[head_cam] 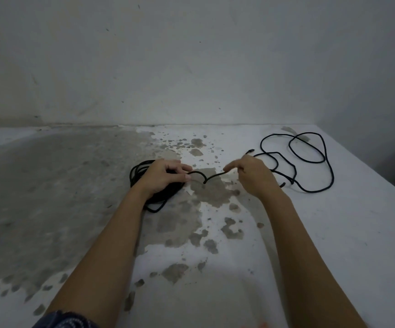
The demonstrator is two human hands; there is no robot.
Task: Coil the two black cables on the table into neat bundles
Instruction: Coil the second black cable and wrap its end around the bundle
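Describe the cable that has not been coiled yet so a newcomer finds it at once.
Look at the white table, far right corner by the wall. The loose cable sprawls there in wide open loops beyond the right hand. Unlike the tight bundle under the left hand, it lies spread flat.

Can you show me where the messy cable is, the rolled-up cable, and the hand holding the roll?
Messy cable (306,151): head view, on its far loop.
Rolled-up cable (136,172): head view, on the coil's left edge.
Left hand (165,177): head view, on the back of the hand.
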